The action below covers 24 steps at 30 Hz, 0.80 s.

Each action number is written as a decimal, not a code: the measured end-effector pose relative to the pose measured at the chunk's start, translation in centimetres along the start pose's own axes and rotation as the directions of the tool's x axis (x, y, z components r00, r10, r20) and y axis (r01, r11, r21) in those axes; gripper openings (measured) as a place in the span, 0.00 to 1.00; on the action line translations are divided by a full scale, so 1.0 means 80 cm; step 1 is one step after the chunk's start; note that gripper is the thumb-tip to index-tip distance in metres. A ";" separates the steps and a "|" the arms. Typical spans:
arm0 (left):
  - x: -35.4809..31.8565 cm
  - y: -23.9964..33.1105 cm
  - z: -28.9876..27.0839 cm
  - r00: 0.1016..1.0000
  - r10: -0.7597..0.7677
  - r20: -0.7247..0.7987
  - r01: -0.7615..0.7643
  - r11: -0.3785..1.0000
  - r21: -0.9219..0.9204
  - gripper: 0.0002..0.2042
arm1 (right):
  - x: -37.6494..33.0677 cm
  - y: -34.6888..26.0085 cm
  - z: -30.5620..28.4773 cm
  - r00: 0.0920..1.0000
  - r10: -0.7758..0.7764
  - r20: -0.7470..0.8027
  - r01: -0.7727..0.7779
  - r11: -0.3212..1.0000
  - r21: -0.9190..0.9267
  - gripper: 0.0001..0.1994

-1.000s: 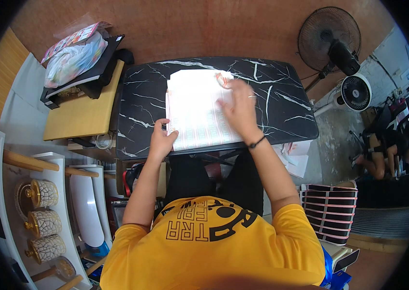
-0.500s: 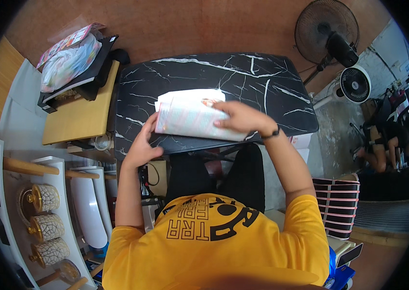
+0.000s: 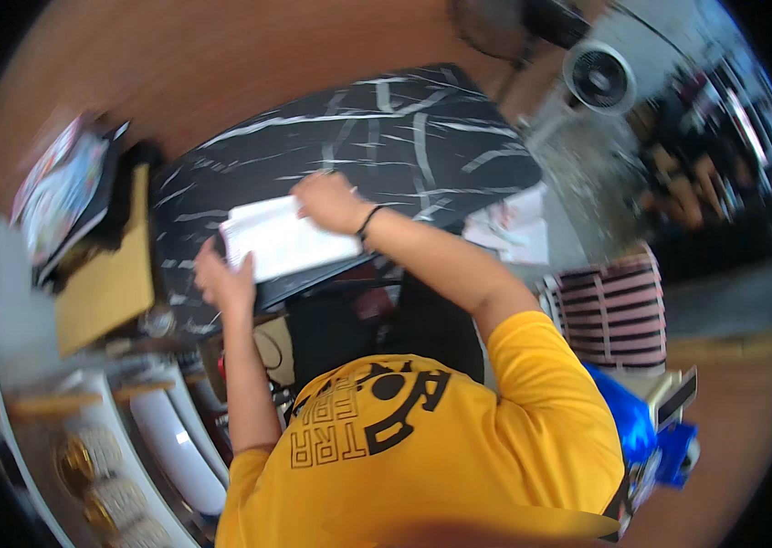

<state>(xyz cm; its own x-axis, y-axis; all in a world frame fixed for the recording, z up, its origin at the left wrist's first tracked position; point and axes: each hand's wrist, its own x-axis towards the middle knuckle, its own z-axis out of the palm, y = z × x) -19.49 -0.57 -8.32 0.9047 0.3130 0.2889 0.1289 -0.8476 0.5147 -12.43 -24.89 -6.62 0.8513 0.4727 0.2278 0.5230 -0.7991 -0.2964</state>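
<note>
A stack of white sheets of paper (image 3: pixel 285 245), perhaps a booklet, lies slanted near the front edge of the black marble-patterned table (image 3: pixel 349 137). I cannot tell whether it is bound. My left hand (image 3: pixel 226 281) is at the stack's lower left corner, its thumb over the corner and its fingers beyond the left edge. At the upper right edge, my right hand (image 3: pixel 329 203) has its fingers curled closed on the paper. Blur hides how many sheets it grips. A dark band circles the right wrist.
Printed papers (image 3: pixel 514 228) lie off the table's right side. A pink-and-black striped thing (image 3: pixel 612 315) is beside my right arm. A white fan (image 3: pixel 598 78) stands at the far right. Left are a yellow board (image 3: pixel 112 274), a bagged pile (image 3: pixel 66 196) and a shelf with gold-lidded jars (image 3: pixel 103 457).
The view has turned and shifted. My right hand has gone from lying across the pink-printed paper to a curled grip at its far edge. The paper now shows plain white.
</note>
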 end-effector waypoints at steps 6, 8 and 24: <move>-0.051 0.053 0.006 0.992 -0.127 0.023 0.093 0.583 -0.807 0.44 | -0.099 -0.022 -0.026 0.891 0.310 -0.332 -0.236 0.941 0.244 0.13; -0.081 0.078 -0.005 0.957 0.065 0.284 0.260 0.249 -0.933 0.38 | -0.127 -0.025 -0.041 0.828 0.471 -0.303 -0.262 0.804 0.534 0.12; -0.139 0.226 0.044 0.771 0.596 0.224 0.042 0.304 -0.952 0.28 | -0.381 0.053 -0.032 0.364 0.890 -0.276 0.438 0.098 0.894 0.21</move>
<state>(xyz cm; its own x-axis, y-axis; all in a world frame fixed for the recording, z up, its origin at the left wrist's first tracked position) -25.79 -20.87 -5.04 0.8654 -0.3599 0.3487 -0.3094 0.1635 0.9368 -36.22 -43.64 -12.46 0.7633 -0.6416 0.0753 0.4616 0.4602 -0.7584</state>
